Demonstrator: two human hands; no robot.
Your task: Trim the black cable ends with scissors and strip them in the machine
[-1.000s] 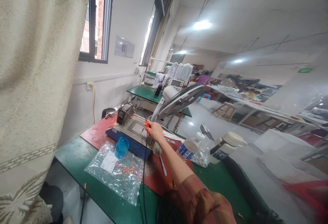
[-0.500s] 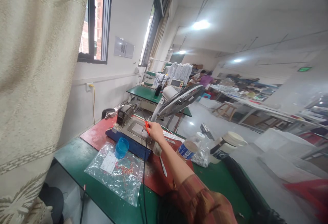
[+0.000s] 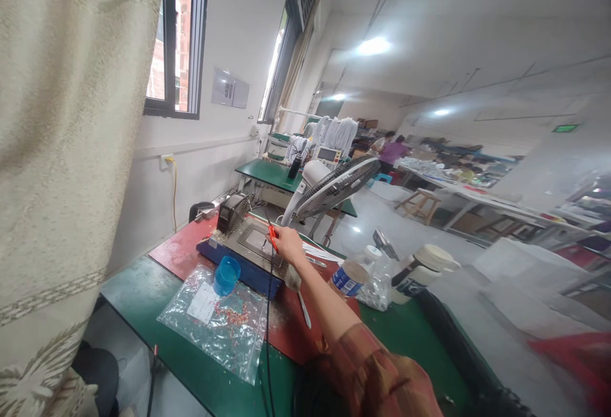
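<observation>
Virtually unmoved, the right hand (image 3: 290, 246) keeps its grip closed on the red tool (image 3: 272, 237); work stays at the machine (image 3: 241, 253).

Right hand (image 3: 289, 246) in grip (arm (image 3: 328, 302) forward)

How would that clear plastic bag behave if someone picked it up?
The clear plastic bag looks thin and wrinkled, so probably light and floppy. Lifting could tip the blue cup resting on it, and the small reddish bits would likely shift.
</observation>
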